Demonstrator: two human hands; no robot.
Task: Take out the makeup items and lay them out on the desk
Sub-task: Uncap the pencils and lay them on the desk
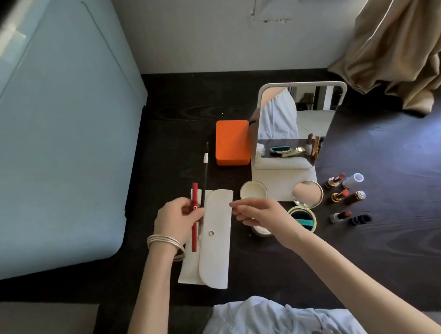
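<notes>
Lipsticks dot dark desk; left hand grips red pencil, right hand loosely curled.

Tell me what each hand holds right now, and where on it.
The left hand grips the red pen near its middle. The right hand seems to hold nothing; its fingers hover by the white pouch.
</notes>
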